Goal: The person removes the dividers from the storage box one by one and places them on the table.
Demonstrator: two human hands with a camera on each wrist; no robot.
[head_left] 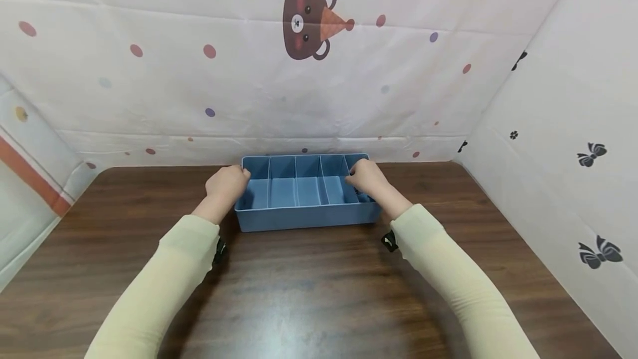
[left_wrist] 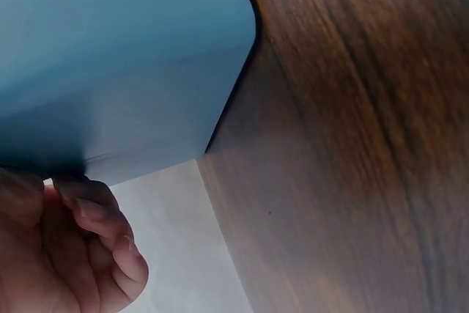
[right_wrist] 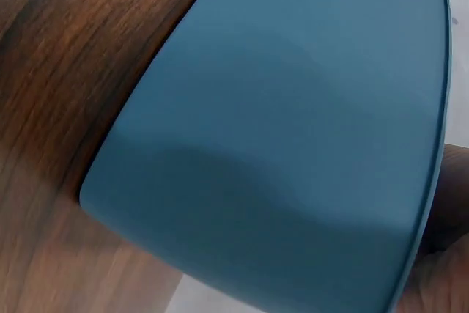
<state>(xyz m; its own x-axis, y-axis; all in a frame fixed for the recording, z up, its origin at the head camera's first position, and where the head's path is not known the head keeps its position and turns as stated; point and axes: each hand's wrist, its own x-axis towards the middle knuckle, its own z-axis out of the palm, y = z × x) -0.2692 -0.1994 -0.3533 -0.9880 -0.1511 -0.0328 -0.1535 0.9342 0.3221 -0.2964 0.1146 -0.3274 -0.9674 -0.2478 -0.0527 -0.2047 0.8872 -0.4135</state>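
Observation:
A blue storage box point(head_left: 309, 218) with several compartments stands on the table near the back wall, its long side facing me. My left hand point(head_left: 226, 184) grips the box's left end at the rim, fingers curled. In the left wrist view the curled fingers point(left_wrist: 110, 232) show right at the box's edge. Over the box's right end, my right hand point(head_left: 368, 177) reaches past the rim, its curled fingertips holding it at the rightmost divider. Only a bit of this hand point(right_wrist: 443, 284) shows behind the rim in the right wrist view; the box wall hides the rest.
The dark wooden table point(head_left: 294, 287) extends on both sides and in front of the box. A white cloth point(head_left: 249, 87) with dots and a bear print hangs behind it. Another white cloth with bow prints point(head_left: 563, 181) borders the table's right side.

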